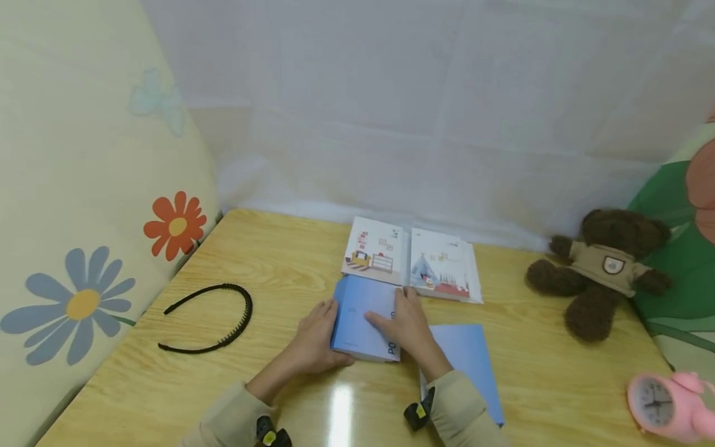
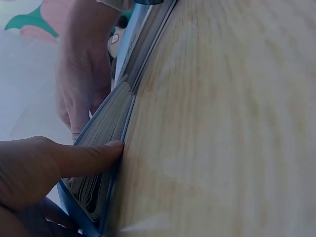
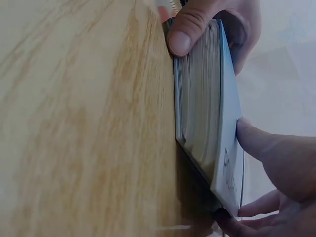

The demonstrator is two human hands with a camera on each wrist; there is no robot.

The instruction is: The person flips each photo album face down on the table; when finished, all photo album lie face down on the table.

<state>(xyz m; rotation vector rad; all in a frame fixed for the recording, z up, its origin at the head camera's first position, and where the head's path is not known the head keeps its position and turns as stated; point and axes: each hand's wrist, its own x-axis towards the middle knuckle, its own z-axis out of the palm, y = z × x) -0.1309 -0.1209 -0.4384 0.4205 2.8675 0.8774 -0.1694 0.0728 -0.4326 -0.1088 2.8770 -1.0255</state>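
Book: a thick blue book (image 1: 363, 320) lies near the middle of the desk (image 1: 268, 261), close to the front edge, cover up, with white letters on its spine side.
Left hand: the left hand (image 1: 315, 338) sits at the book's 9 o'clock edge; in the left wrist view one finger (image 2: 89, 158) presses on the page block (image 2: 106, 133), and the right wrist view shows its thumb (image 3: 190, 29) curled round that edge, so the grip pinches the pages.
Right hand: the right hand (image 1: 404, 323) lies on the cover with fingers stretched out flat, pressing down, not curled round anything.
Around it: at 12 o'clock from the book an open picture book (image 1: 410, 257), just beside it; at 4 o'clock a flat blue sheet or cover (image 1: 469, 360), partly under the right sleeve; at 9 o'clock, well apart, a black hairband (image 1: 209, 320); at 3 o'clock a brown teddy (image 1: 603, 267); at 4 o'clock near the desk corner a pink clock (image 1: 667, 403).
Risk: the page edges look loose and fanned under the left finger, so a lift from that side alone could, I judge, let pages splay or bend; a push toward 12 o'clock could shove the book into the picture book.
Containers: none in view; nothing here holds anything else.
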